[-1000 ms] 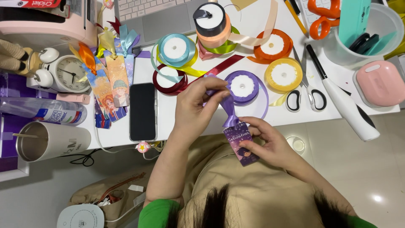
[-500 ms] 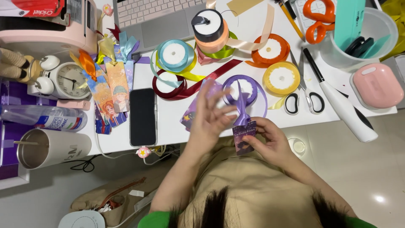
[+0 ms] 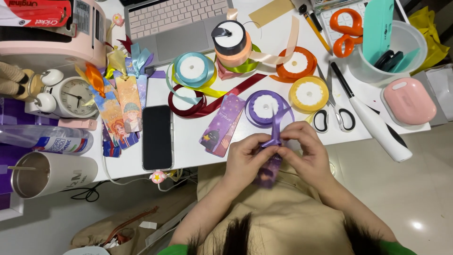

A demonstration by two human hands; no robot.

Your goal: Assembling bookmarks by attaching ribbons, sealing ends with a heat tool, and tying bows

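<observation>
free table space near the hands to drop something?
Bare strip of white table between the black phone and the purple bookmark. Another below the scissors, left of the white tool. Ribbon spools crowd the middle.

bookmark [image 3: 269, 171] half hidden by hands, laptop [image 3: 177, 21] cropped

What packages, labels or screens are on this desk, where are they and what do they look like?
Phone: left of centre, black rectangle, screen dark.
Plastic bottle: far left, lying down, blue-red-white label.
Red package: top left corner, flat, white print.
Purple bookmark: centre, illustrated card.
Laptop: top, only keyboard visible.
</observation>
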